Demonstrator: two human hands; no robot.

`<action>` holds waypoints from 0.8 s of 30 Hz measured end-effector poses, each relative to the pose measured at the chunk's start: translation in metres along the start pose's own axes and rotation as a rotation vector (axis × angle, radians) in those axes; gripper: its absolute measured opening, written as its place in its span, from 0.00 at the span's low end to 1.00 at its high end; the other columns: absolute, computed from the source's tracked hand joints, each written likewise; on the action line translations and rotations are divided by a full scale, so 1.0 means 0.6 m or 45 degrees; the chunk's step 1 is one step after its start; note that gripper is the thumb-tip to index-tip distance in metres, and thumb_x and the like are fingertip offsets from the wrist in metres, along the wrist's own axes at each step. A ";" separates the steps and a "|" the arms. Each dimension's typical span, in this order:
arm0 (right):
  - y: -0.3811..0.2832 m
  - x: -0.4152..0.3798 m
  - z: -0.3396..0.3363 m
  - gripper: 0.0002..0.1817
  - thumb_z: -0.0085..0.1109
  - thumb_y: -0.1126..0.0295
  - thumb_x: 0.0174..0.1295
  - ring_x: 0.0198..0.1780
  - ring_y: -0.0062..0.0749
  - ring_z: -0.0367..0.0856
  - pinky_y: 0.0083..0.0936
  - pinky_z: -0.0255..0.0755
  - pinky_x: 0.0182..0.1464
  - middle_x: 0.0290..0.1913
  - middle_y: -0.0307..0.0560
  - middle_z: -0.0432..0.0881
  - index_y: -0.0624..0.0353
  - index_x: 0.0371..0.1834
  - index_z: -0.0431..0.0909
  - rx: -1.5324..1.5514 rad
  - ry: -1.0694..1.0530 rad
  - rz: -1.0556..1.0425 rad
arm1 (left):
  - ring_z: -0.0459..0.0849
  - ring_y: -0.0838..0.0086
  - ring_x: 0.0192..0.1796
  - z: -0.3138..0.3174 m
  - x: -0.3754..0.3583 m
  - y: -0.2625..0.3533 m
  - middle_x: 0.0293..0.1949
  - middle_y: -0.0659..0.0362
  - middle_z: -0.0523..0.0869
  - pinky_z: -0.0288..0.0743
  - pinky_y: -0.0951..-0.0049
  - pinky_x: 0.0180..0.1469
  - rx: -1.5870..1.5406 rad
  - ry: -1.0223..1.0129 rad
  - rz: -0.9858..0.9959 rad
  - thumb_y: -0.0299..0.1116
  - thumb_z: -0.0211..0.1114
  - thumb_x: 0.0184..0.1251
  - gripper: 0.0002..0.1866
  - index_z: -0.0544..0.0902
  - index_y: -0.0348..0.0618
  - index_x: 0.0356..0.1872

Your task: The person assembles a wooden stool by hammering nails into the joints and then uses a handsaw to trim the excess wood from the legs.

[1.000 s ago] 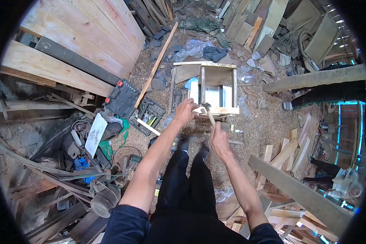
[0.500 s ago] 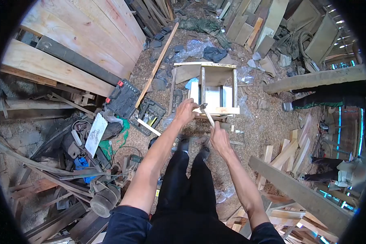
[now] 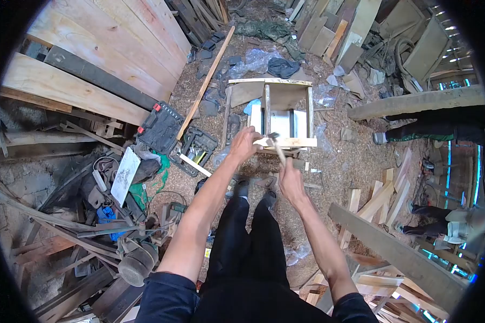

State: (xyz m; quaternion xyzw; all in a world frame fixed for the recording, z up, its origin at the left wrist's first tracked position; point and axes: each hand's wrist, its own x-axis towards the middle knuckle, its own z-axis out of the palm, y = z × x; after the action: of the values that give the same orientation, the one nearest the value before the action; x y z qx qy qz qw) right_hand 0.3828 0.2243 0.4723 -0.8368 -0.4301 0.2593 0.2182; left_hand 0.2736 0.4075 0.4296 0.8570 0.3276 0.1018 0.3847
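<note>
A wooden frame [image 3: 268, 105] with a crossbar down its middle stands on the ground in front of my feet. Along its near side runs a pale wooden rail [image 3: 302, 142]. My left hand [image 3: 244, 143] is closed around the rail's left end; whether a nail sits in its fingertips is too small to tell. In my right hand [image 3: 291, 182], the fingers wrap the light handle of a hammer [image 3: 281, 152]. The hammer's dark head is over the rail, just right of my left fingers.
An open tool case [image 3: 164, 129] lies left of the frame, near a long wooden stick [image 3: 207, 81]. Boards [image 3: 108, 43] lean at the upper left. A thick beam [image 3: 415, 103] and another person's leg [image 3: 425, 132] are at right. Wood offcuts [image 3: 380, 202] lie lower right.
The hammer head has shifted slightly right, away from my left fingers. My left hand stays at the rail's end. The whole view has moved a little.
</note>
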 end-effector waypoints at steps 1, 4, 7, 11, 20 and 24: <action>0.008 0.002 0.005 0.10 0.46 0.69 0.70 0.27 0.73 0.77 0.58 0.70 0.27 0.22 0.73 0.77 0.65 0.43 0.63 -0.139 -0.076 0.017 | 0.78 0.56 0.49 0.001 -0.001 0.000 0.40 0.52 0.82 0.72 0.60 0.53 0.000 -0.021 -0.027 0.32 0.77 0.43 0.19 0.87 0.40 0.41; 0.003 0.001 -0.009 0.09 0.47 0.69 0.70 0.26 0.72 0.76 0.58 0.70 0.27 0.20 0.71 0.75 0.65 0.43 0.63 -0.086 -0.019 -0.072 | 0.78 0.56 0.49 0.006 0.000 -0.005 0.41 0.52 0.81 0.72 0.60 0.53 -0.003 0.046 0.020 0.33 0.77 0.43 0.20 0.87 0.42 0.42; -0.031 -0.003 -0.029 0.09 0.48 0.70 0.69 0.27 0.70 0.78 0.57 0.71 0.27 0.21 0.70 0.77 0.64 0.42 0.64 0.013 0.038 -0.051 | 0.79 0.60 0.49 0.016 0.001 -0.014 0.38 0.56 0.81 0.75 0.61 0.53 0.043 0.073 0.034 0.34 0.77 0.45 0.17 0.88 0.46 0.40; -0.032 -0.008 -0.026 0.09 0.50 0.70 0.68 0.26 0.68 0.78 0.56 0.72 0.27 0.25 0.67 0.79 0.64 0.42 0.64 -0.036 0.062 -0.170 | 0.79 0.60 0.49 0.006 0.001 -0.007 0.37 0.55 0.81 0.75 0.62 0.52 0.046 0.047 0.002 0.33 0.76 0.46 0.16 0.88 0.46 0.39; 0.013 -0.032 -0.020 0.11 0.52 0.65 0.68 0.35 0.60 0.81 0.51 0.74 0.35 0.36 0.60 0.81 0.59 0.48 0.72 -0.205 0.055 -0.249 | 0.79 0.55 0.47 0.015 0.000 -0.026 0.39 0.53 0.82 0.73 0.61 0.55 -0.032 0.093 0.106 0.31 0.73 0.49 0.13 0.87 0.42 0.39; 0.010 -0.025 -0.019 0.13 0.51 0.64 0.69 0.36 0.60 0.81 0.50 0.75 0.36 0.38 0.59 0.81 0.58 0.51 0.74 -0.201 0.027 -0.249 | 0.83 0.60 0.49 0.014 -0.006 -0.032 0.44 0.52 0.85 0.75 0.64 0.57 -0.276 0.002 -0.002 0.29 0.72 0.53 0.16 0.87 0.40 0.45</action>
State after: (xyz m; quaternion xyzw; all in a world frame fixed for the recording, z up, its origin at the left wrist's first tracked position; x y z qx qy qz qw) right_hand 0.3861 0.2070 0.4811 -0.8080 -0.5265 0.1933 0.1802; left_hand 0.2653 0.4094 0.4101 0.8101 0.3155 0.1371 0.4748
